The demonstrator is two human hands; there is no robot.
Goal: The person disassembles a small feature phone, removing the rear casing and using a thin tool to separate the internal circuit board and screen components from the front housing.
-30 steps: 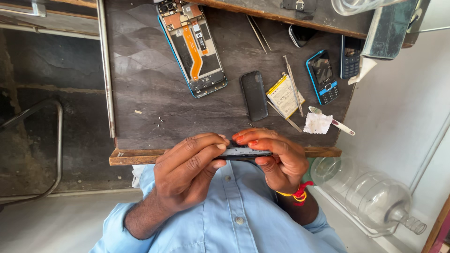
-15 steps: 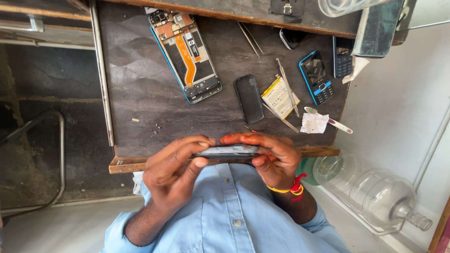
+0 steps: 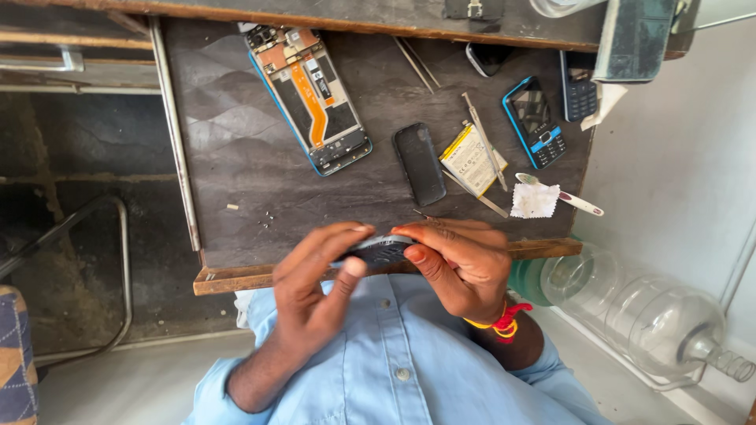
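Both my hands hold a thin dark phone part (image 3: 379, 252) edge-on over the front edge of the dark wooden table (image 3: 236, 165), just above my blue shirt. My left hand (image 3: 315, 295) grips its left end, fingers on top and thumb underneath. My right hand (image 3: 465, 264), with a red and yellow thread band at the wrist, clasps the right end. Much of the part is hidden by my fingers.
On the table lie an opened smartphone with an orange ribbon cable (image 3: 311, 98), a black cover (image 3: 419, 163), a yellow battery (image 3: 471, 160), a blue keypad phone (image 3: 535, 122), tweezers (image 3: 413, 63) and a white cloth scrap (image 3: 534, 201). A clear water jug (image 3: 654, 315) lies at the right.
My hands have kept hold of the dark part and shifted a little lower, towards my chest. My left thumb now presses under it. The things on the table have not moved.
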